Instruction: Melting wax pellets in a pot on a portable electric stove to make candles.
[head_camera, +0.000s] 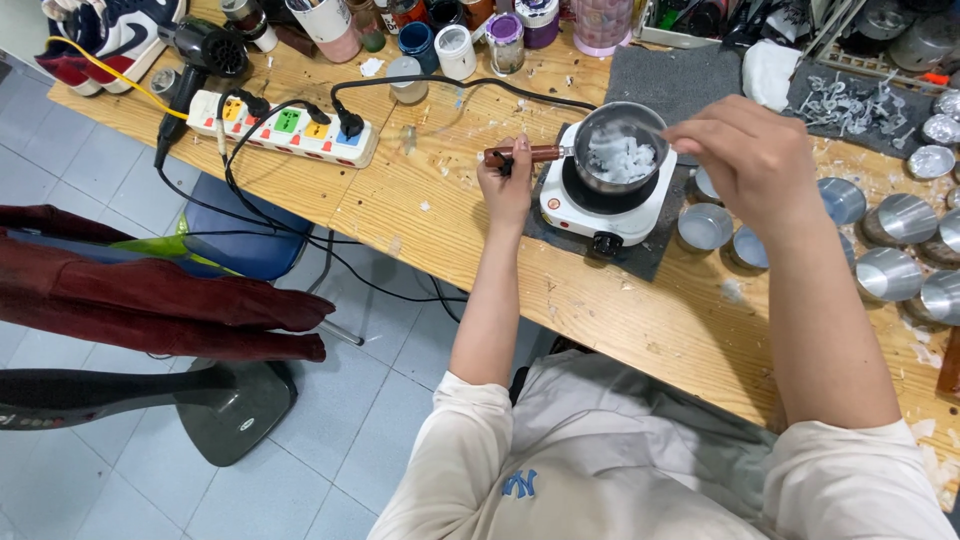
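Broadly, a wooden bench (620, 320) carries everything. On a dark mat (650, 255) sits a small white hotplate (610, 205), and on it a metal saucepan (618, 150) holding white wax flakes (625, 158). The left hand (507, 180) has its fingers clenched around the pan's brown wooden handle (525, 154). The right hand (755, 160) hovers beside the pan's rim, fingers pinched on a thin stirring stick (650, 128). Empty metal tins (890, 272) stand to the right; a white power strip (285, 128) lies well apart on the left.
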